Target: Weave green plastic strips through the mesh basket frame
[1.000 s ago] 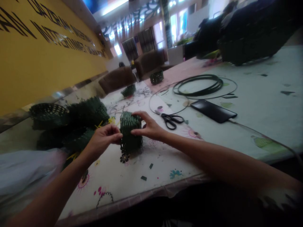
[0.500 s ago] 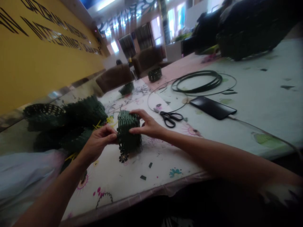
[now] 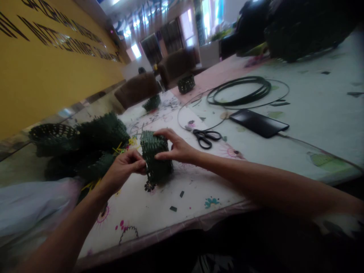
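A small dark green woven basket stands on its side on the flowered tablecloth. My right hand grips it from the right, thumb on the near face and fingers over the top edge. Against its left edge, my left hand is closed in a pinch; whatever lies between those fingertips is too small to make out. Black-handled scissors lie to the right of the basket. Farther back is a coil of dark green strip, with a thin length looping toward the scissors.
Several green woven baskets are piled at left beside a pale plastic bag. A phone with a cable lies at right. Two small baskets, a large dark basket and chairs are farther back. Green scraps dot the cloth.
The view has shifted slightly, moving the table items a little. Both hands keep their holds at the basket, with my left hand slightly nearer my right.
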Motion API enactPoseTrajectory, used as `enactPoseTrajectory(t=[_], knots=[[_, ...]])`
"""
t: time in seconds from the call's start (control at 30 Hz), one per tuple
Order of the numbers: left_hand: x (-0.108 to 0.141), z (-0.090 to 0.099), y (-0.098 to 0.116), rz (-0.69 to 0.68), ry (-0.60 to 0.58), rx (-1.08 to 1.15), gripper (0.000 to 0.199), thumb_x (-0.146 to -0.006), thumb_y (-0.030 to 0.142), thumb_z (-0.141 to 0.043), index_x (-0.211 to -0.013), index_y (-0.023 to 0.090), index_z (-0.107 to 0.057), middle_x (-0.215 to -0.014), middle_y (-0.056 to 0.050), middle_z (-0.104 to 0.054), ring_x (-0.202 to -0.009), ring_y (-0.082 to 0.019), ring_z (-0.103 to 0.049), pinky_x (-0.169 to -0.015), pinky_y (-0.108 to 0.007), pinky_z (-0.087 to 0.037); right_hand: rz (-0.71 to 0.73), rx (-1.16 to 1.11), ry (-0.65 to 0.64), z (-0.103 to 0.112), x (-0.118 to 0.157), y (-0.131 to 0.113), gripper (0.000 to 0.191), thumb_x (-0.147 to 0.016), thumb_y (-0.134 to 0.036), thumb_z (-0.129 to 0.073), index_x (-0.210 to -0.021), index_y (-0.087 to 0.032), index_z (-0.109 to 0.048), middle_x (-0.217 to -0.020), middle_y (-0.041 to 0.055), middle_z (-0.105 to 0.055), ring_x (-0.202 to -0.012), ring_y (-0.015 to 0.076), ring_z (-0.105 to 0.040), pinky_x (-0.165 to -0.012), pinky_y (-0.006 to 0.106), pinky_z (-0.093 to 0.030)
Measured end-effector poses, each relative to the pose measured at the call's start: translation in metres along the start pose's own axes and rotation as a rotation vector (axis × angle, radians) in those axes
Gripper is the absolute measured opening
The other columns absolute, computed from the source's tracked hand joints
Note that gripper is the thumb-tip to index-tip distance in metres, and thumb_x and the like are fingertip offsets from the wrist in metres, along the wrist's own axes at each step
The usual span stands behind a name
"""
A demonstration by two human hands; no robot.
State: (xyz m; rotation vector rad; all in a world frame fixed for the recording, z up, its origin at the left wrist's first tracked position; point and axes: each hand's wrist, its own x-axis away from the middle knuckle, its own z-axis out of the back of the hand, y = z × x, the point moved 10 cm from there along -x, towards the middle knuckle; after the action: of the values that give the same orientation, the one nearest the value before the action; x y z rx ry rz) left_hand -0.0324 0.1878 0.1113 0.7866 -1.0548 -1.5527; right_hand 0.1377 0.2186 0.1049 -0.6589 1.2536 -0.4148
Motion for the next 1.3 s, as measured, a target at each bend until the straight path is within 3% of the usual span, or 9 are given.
enactPoseTrajectory(t=[0.23,0.37,0.47,0.73,0.97,1.13,1.3], knots=[[0.006,0.009,-0.012,-0.012,0.111,0.052,0.032,-0.066,0.037,-0.086,-0.075,0.017,-0.063,-0.07,0.003,-0.061,-0.065,-0.01,-0.057,-0.063,-0.02,-0.049,-0.014,0.034,-0.011,0.0,0.0,0.0,0.068,-0.069,-0.051,-0.083,-0.125,-0.025,-0.054,-0.129,0.01,-0.052,-0.125,0.0268,-0.05,-0.11,0.049,-0.042],[0.005,0.004,-0.02,0.07,0.032,0.031,0.036,-0.071,0.046,-0.082,-0.088,0.016,-0.071,-0.083,-0.003,-0.069,-0.077,-0.016,-0.064,-0.076,-0.029,-0.053,-0.009,0.033,-0.005,0.001,0.0,-0.001,0.067,-0.07,-0.051,-0.083,-0.125,-0.025,-0.053,-0.13,0.0102,-0.051,-0.126,0.0265,-0.049,-0.11,0.048,-0.042],[0.006,-0.003,-0.021,0.101,-0.035,0.057,0.037,-0.072,0.05,-0.08,-0.086,0.016,-0.074,-0.085,-0.005,-0.071,-0.081,-0.02,-0.066,-0.083,-0.035,-0.054,-0.011,0.03,-0.015,0.0,0.0,-0.001,0.068,-0.07,-0.052,-0.083,-0.124,-0.025,-0.053,-0.129,0.0098,-0.051,-0.125,0.0267,-0.049,-0.11,0.049,-0.042],[0.009,-0.004,-0.004,0.097,0.087,-0.026,0.035,-0.065,0.044,-0.084,-0.063,0.016,-0.062,-0.062,0.002,-0.058,-0.06,-0.012,-0.055,-0.065,-0.025,-0.053,-0.005,0.01,-0.034,-0.001,0.0,-0.002,0.067,-0.071,-0.052,-0.081,-0.125,-0.024,-0.052,-0.127,0.01,-0.051,-0.124,0.0267,-0.049,-0.109,0.048,-0.043],[0.013,-0.001,0.005,-0.05,0.269,-0.18,0.039,-0.071,0.047,-0.079,-0.063,0.017,-0.055,-0.059,0.004,-0.049,-0.058,-0.01,-0.047,-0.056,-0.022,-0.047,-0.007,0.035,-0.023,-0.001,0.0,-0.001,0.067,-0.069,-0.052,-0.083,-0.123,-0.027,-0.052,-0.128,0.0092,-0.051,-0.126,0.0269,-0.048,-0.111,0.049,-0.041],[0.015,-0.003,-0.003,-0.021,0.171,0.002,0.04,-0.078,0.056,-0.072,-0.083,0.017,-0.069,-0.077,-0.002,-0.065,-0.071,-0.015,-0.059,-0.067,-0.028,-0.055,-0.081,0.014,0.003,0.004,-0.001,0.006,0.066,-0.071,-0.05,-0.082,-0.124,-0.028,-0.051,-0.133,0.0094,-0.05,-0.128,0.0271,-0.048,-0.112,0.05,-0.04],[0.015,-0.005,-0.014,0.042,0.064,0.067,0.035,-0.075,0.048,-0.079,-0.092,0.018,-0.077,-0.088,-0.005,-0.073,-0.075,-0.016,-0.065,-0.073,-0.031,-0.058,-0.093,-0.015,-0.016,0.003,-0.001,0.008,0.067,-0.071,-0.05,-0.082,-0.126,-0.026,-0.051,-0.134,0.0098,-0.049,-0.129,0.0274,-0.046,-0.113,0.051,-0.039]])
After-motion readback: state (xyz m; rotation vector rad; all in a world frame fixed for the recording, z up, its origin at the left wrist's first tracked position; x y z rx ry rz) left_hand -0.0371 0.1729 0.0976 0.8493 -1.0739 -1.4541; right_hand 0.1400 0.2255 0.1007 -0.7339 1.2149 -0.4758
